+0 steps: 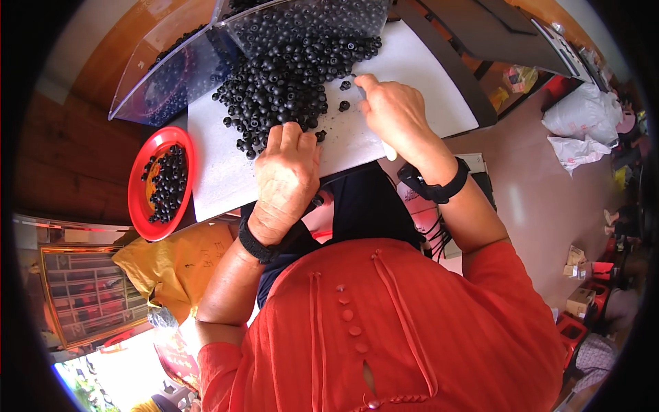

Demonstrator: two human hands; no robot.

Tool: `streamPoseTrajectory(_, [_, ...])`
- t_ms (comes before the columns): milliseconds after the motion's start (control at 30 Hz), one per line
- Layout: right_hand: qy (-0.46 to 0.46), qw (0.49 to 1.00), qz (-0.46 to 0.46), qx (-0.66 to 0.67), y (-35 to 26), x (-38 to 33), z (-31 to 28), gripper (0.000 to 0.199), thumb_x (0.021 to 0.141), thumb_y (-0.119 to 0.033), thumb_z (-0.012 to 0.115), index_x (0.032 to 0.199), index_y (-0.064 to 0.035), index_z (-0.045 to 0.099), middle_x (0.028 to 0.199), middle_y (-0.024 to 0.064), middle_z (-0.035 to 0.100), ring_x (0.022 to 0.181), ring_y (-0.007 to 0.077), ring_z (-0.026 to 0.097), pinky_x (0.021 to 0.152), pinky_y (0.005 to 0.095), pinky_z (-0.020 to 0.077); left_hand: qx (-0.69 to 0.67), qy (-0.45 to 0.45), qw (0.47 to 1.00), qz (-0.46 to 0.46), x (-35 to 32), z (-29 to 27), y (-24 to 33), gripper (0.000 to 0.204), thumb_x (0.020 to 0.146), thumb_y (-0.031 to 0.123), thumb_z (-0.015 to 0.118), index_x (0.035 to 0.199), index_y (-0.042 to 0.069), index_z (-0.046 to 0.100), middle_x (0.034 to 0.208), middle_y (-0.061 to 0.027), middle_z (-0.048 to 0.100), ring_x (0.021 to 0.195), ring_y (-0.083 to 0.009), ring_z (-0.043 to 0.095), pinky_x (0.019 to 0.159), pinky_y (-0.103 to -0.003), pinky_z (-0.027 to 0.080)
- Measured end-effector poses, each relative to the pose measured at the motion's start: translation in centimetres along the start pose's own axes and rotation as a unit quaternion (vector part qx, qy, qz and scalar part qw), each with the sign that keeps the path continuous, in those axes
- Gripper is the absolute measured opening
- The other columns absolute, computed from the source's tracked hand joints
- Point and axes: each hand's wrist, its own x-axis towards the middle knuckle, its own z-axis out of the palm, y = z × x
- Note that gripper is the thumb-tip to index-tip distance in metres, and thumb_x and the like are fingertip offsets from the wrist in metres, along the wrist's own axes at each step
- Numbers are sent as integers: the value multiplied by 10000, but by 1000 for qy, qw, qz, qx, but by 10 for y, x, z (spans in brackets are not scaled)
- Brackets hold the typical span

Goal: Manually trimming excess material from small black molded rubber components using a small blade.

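A heap of small black round pieces with holes (274,89) spreads over a white board (412,75) in front of me. At its near edge is my left hand (288,161), fingers bent down and pressed together, with the tips out of sight. One black piece (320,136) sits right beside those fingers. My right hand (395,113) is closed around a thin tool whose pale rounded handle end (390,151) sticks out below the palm; its kind is not clear. Near the right fingertips, a loose black piece (344,106) lies apart from the heap.
Clear plastic bins (161,82) with more black pieces stand at the board's far and left sides. A red round dish (139,199) holding black pieces sits at the left. Below it is a yellow bag (185,257). White sacks (583,117) rest on the floor at right.
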Motion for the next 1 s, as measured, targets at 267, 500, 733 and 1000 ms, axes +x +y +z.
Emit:
streamPoseTrajectory(267, [-30,997,1,66,-16,-5,-3,301,886,-152,713,1164,-41,682,752,146,721,735,338,717,664,465,538,2,-30,999,26,-5,-4,-5,175,781,35,762,917,44,651,916,-78,603,839,-285,637,674,-402,550])
streamPoseTrajectory(500, [11,991,36,125,-3,-8,-5,375,912,-150,731,1273,-69,665,795,123,739,727,271,725,690,400,552,-31,-25,998,52,-8,-7,-10,183,796,9,732,965,19,661,928,-98,588,840,-293,626,669,-396,553])
streamPoseTrajectory(733, [-42,812,67,578,-1,-11,-22,347,967,-59,715,1302,2,651,853,17,677,768,65,611,688,222,491,-41,-45,997,56,-17,-19,-11,215,793,-18,740,993,-3,663,937,-114,588,839,-308,626,659,-409,552])
streamPoseTrajectory(1000, [-42,931,-98,348,-27,-13,-7,180,943,-112,717,1102,-27,717,924,51,722,826,211,696,688,345,535,-55,12,998,-21,-44,-36,-34,174,813,-27,742,965,9,664,931,-126,627,826,-327,647,681,-428,538])
